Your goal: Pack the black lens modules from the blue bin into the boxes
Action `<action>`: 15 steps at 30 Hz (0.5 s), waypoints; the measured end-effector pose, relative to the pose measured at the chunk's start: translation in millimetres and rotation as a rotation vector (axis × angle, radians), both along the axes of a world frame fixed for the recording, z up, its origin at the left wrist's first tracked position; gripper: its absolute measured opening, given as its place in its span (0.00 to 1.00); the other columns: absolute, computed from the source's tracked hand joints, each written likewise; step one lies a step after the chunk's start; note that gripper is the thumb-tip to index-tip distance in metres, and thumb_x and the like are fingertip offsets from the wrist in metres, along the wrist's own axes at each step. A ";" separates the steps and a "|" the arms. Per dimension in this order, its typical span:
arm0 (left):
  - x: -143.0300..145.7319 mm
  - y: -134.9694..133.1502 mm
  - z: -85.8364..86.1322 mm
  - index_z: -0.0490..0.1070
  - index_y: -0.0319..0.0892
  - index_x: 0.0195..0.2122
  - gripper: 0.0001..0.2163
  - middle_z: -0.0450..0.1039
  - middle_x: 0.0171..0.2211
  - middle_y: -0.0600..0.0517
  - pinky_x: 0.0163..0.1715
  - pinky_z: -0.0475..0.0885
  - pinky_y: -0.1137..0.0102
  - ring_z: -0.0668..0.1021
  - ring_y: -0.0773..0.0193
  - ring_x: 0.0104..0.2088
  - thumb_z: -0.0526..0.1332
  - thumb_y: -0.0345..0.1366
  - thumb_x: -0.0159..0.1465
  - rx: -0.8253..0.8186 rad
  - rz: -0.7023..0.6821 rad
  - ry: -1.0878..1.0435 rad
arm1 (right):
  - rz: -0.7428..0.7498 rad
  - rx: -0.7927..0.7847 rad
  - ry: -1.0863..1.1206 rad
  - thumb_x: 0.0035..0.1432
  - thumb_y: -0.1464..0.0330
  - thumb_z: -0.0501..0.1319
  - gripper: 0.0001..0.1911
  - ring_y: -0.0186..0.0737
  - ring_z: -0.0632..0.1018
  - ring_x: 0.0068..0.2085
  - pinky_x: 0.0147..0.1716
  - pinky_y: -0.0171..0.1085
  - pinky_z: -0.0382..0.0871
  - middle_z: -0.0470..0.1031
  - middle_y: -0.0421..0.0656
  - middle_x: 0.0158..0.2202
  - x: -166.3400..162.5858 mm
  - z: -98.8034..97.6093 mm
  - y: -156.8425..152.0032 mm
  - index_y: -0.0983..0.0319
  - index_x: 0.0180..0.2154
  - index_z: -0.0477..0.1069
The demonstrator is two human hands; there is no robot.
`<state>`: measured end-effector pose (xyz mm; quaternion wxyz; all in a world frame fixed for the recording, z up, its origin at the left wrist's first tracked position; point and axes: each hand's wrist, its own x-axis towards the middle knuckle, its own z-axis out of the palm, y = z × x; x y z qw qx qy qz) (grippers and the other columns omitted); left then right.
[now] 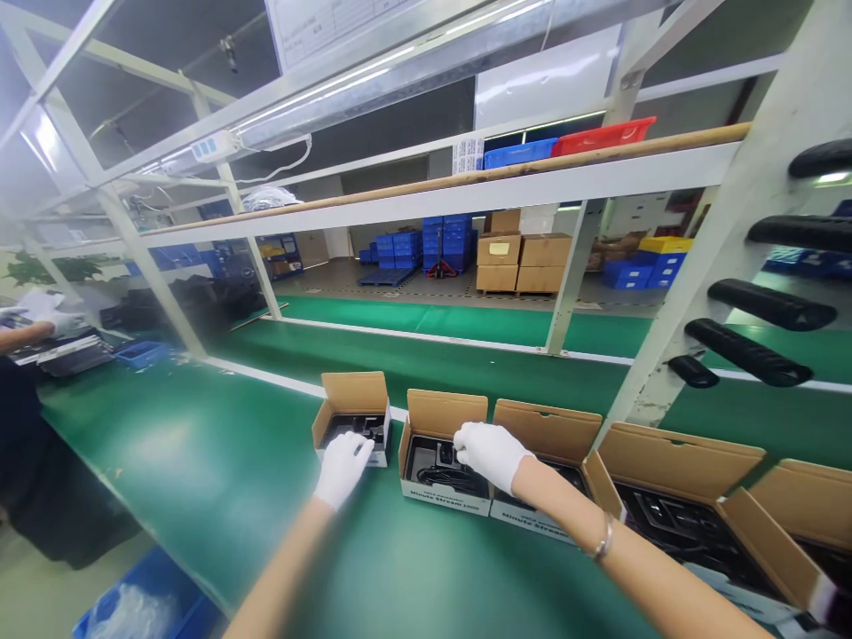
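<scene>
My left hand, in a white glove, is at the front edge of the leftmost open cardboard box. Its fingers are bent over the front wall, beside small black parts in the black insert. My right hand, also gloved, is above the left part of the row, its fingers pinched together at the second box. Whatever they hold is hidden. Below them lie a black device and a coiled black cable. My right forearm partly covers the third box.
More open boxes with black contents stand to the right. A white post with black rods rises behind them. A blue bin with clear plastic is at lower left. Another person's gloved hand shows far left.
</scene>
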<state>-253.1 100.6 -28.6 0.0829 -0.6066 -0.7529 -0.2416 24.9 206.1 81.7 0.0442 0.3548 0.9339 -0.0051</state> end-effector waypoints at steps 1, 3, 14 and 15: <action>-0.6 -4.5 -0.9 0.72 0.42 0.31 0.16 0.74 0.33 0.50 0.42 0.67 0.65 0.74 0.61 0.37 0.48 0.41 0.68 -0.004 -0.017 0.008 | -0.004 -0.005 -0.034 0.54 0.71 0.58 0.10 0.51 0.79 0.38 0.36 0.40 0.70 0.78 0.51 0.36 -5.3 -3.4 -0.4 0.64 0.35 0.77; -1.5 -12.1 -2.8 0.71 0.43 0.29 0.17 0.74 0.31 0.50 0.39 0.67 0.66 0.73 0.61 0.35 0.47 0.40 0.68 -0.014 -0.052 0.029 | -0.005 -0.021 -0.089 0.51 0.74 0.60 0.08 0.53 0.80 0.37 0.35 0.41 0.71 0.78 0.53 0.33 -17.8 -14.3 -4.9 0.66 0.33 0.77; 26.1 -13.8 -9.6 0.70 0.42 0.27 0.17 0.73 0.29 0.50 0.38 0.63 0.65 0.72 0.61 0.32 0.46 0.37 0.69 -0.002 -0.172 0.141 | 0.023 0.014 -0.192 0.41 0.82 0.66 0.25 0.57 0.79 0.42 0.42 0.47 0.74 0.78 0.58 0.40 -28.2 -41.5 -18.7 0.73 0.46 0.72; 27.2 -13.7 -10.1 0.70 0.41 0.27 0.17 0.73 0.29 0.50 0.38 0.63 0.65 0.72 0.62 0.32 0.46 0.37 0.69 0.002 -0.172 0.144 | 0.039 0.006 -0.209 0.41 0.82 0.66 0.24 0.57 0.79 0.43 0.42 0.48 0.74 0.78 0.58 0.40 -26.9 -41.1 -19.1 0.73 0.45 0.73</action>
